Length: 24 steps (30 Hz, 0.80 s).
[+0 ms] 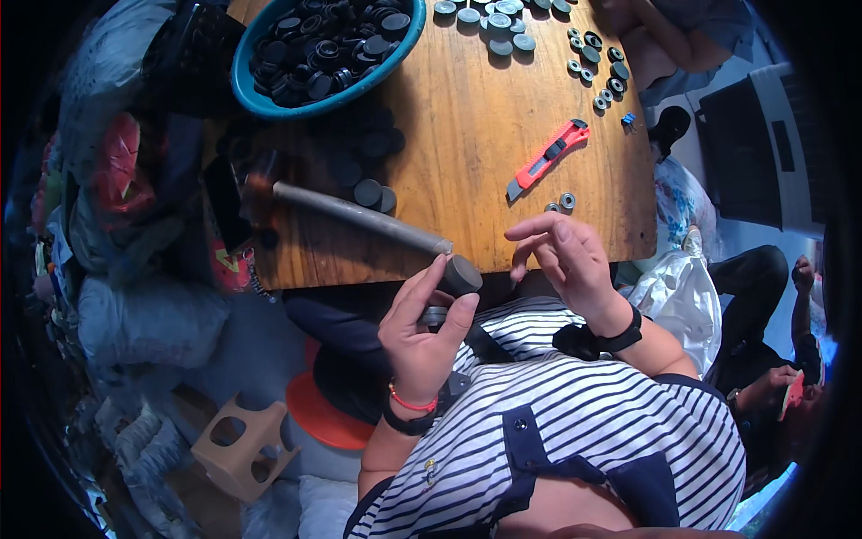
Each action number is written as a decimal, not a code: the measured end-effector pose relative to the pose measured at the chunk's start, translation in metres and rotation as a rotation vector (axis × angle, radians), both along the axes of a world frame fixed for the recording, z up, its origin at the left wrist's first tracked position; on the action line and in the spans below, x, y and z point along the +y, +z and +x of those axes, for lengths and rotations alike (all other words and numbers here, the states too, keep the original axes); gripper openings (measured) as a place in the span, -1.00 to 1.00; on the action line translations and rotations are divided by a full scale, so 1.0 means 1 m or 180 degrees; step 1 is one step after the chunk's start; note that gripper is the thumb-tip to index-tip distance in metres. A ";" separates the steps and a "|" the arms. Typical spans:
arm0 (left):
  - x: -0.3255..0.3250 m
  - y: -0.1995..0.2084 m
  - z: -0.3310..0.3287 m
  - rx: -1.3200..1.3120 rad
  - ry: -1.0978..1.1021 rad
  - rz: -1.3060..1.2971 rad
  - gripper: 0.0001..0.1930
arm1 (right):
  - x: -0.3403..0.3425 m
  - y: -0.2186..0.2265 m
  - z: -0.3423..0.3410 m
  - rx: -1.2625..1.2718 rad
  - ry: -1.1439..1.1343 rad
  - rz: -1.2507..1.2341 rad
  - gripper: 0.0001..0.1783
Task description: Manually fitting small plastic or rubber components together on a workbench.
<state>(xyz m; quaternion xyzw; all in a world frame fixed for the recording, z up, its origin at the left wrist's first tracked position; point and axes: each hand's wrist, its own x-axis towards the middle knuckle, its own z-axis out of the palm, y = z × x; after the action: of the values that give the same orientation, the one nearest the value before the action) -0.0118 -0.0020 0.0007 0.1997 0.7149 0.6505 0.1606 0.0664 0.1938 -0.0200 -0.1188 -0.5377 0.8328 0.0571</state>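
My left hand (420,325) is closed at the table's near edge, with a round black plastic cap (462,275) between its fingertips and thumb. A second round piece with a metallic rim (433,316) shows in its palm, partly hidden by the fingers. My right hand (567,262) hovers to the right, fingers apart and slightly bent, with nothing visible in it. Just beyond those fingers lie small ring-shaped bearings (567,201). A hammer (359,216) with a grey tubular handle lies on the table, its handle end close to my left fingertips.
A teal basin (241,79) full of black caps stands at the far left of the wooden table (467,135). A red utility knife (549,160) lies with its blade out. Grey discs (499,43) and more bearings (600,102) lie farther back. Another person's arm (669,36) is at the far right.
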 end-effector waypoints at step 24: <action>-0.027 -0.033 -0.014 -0.2857 -0.0598 0.1924 -0.56 | -0.005 0.008 -0.070 0.0289 0.0567 0.1017 -0.68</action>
<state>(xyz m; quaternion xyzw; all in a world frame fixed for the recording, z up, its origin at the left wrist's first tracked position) -0.0262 -0.0294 -0.0322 0.0028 0.3366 0.8311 0.4428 -0.0034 0.1893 -0.0118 -0.0224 -0.6684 0.7430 0.0255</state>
